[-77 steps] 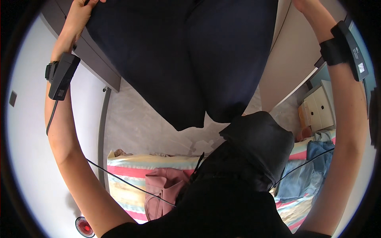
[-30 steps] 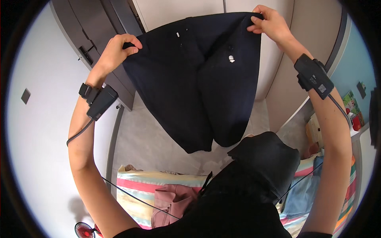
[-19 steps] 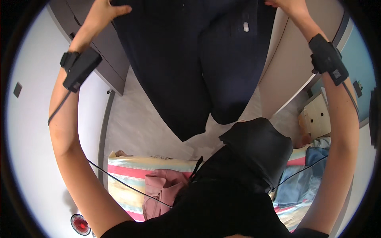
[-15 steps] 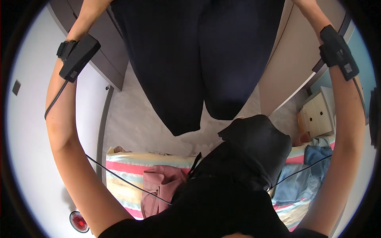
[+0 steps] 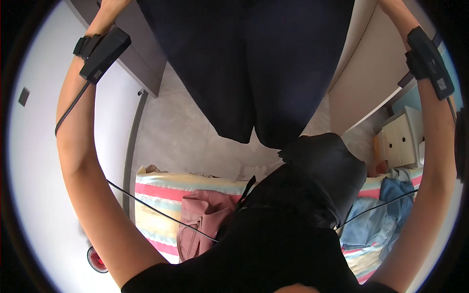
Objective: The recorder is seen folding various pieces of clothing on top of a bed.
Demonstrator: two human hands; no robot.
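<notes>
At 12 o'clock, a pair of dark navy trousers (image 5: 249,63) hangs from the upper edge of the view, the waist out of frame and the two legs narrowing down almost to the centre. The left hand (image 5: 117,4) is at 11 o'clock and the right hand (image 5: 388,5) between 1 and 2; only the base of each shows, one near either side of the trousers. The fingers lie beyond the upper edge, so I cannot tell whether they are spread, closed or gripping the cloth. A black device is strapped to each wrist, the left device (image 5: 105,56) at 10 o'clock and the right device (image 5: 432,63) at 2, both trailing thin cables. The trouser hems end above the grey floor (image 5: 171,112); the one nearer the right comes right up to the wearer's black-clad lap (image 5: 322,171) at 4 o'clock, and whether they touch is unclear. Behind the person's black top (image 5: 278,239) at 6 o'clock spreads a striped bedcover (image 5: 159,191), with a pink zipped item (image 5: 202,215) on it at 7 and blue denim (image 5: 369,222) at 4. White drawers (image 5: 398,141) stand at 3 o'clock, and a red-and-black round object (image 5: 97,259) sits at 8.
</notes>
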